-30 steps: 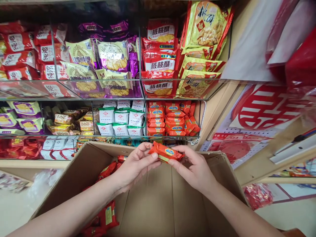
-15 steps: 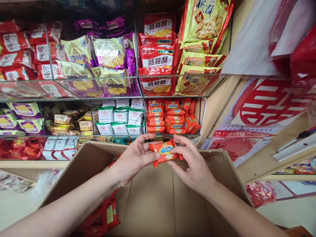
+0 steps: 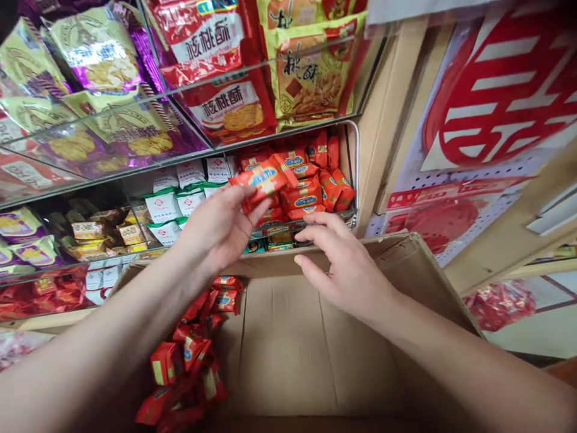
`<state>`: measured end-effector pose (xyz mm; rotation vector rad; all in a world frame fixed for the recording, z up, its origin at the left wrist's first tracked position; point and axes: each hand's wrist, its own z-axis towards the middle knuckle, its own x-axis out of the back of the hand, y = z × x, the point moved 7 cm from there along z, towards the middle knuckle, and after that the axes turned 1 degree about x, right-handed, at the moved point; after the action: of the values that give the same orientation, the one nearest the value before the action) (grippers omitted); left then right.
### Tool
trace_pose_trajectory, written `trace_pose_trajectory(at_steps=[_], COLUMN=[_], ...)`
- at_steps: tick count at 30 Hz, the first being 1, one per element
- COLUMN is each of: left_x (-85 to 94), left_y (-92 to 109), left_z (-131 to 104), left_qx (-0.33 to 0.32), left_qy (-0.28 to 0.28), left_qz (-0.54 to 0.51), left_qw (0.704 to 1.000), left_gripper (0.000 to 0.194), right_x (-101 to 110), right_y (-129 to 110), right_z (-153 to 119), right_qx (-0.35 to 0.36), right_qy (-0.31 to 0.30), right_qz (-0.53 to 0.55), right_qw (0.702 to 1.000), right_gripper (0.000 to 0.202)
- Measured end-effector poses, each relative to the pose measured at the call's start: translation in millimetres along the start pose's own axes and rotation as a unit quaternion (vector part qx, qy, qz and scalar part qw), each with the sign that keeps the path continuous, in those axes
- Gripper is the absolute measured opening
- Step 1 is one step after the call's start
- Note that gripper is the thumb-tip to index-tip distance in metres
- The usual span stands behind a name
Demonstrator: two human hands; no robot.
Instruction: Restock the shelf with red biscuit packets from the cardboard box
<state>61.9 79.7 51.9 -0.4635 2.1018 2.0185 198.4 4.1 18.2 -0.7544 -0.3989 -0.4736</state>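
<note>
A red biscuit packet [image 3: 265, 178] with a blue and yellow label is in my left hand [image 3: 220, 225], pinched between thumb and fingers. It is held up at the front of a shelf compartment stacked with similar red packets [image 3: 302, 198]. Nothing is in my right hand [image 3: 345, 264]; its fingers are apart and slightly curled, just below that stack and over the far rim of a cardboard box [image 3: 288, 343]. Several loose red packets [image 3: 193, 349] lie along the box's left side, partly hidden by my left forearm.
Green-and-white packets [image 3: 164, 207] fill the compartment to the left. Above, a clear shelf front [image 3: 216, 114] guards walnut shortbread bags [image 3: 220, 42] and yellow bags [image 3: 311, 72]. A wooden upright [image 3: 383, 132] borders the shelf at right, beside red double-happiness decorations [image 3: 496, 102].
The packet has gone from between both hands to my left hand alone, moving up and left to the stack. My right hand has let go. The view has shifted closer to the shelf.
</note>
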Motion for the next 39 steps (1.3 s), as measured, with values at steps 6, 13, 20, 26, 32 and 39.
trace_pose_trajectory(at_steps=[6, 13, 20, 26, 32, 39], left_x=[-33.9, -69.4, -81.3, -83.0, -72.2, -65.8], left_y=[8, 2, 5, 5, 4, 5], left_z=[65, 104, 117, 118, 119, 126], left_qx=[-0.011, -0.068, -0.139, -0.168, -0.172, -0.178], left_qy=[0.061, 0.036, 0.039, 0.017, 0.041, 0.048], left_qz=[-0.013, -0.020, -0.021, 0.034, 0.107, 0.139], left_qw=[0.998, 0.997, 0.989, 0.985, 0.978, 0.973], left_gripper=[0.023, 0.027, 0.033, 0.026, 0.016, 0.019], right_x=[-5, -2, 0, 0, 0, 0], right_y=[3, 3, 6, 6, 6, 7], right_z=[-1, -1, 0, 2, 3, 3], right_qx=[-0.012, -0.007, -0.014, -0.016, -0.018, -0.021], right_qy=[-0.066, -0.101, -0.124, -0.139, -0.156, -0.160], right_qz=[-0.018, -0.023, -0.002, 0.013, 0.018, 0.016], right_qw=[0.998, 0.995, 0.992, 0.990, 0.987, 0.987], right_gripper=[0.009, 0.009, 0.010, 0.009, 0.010, 0.011])
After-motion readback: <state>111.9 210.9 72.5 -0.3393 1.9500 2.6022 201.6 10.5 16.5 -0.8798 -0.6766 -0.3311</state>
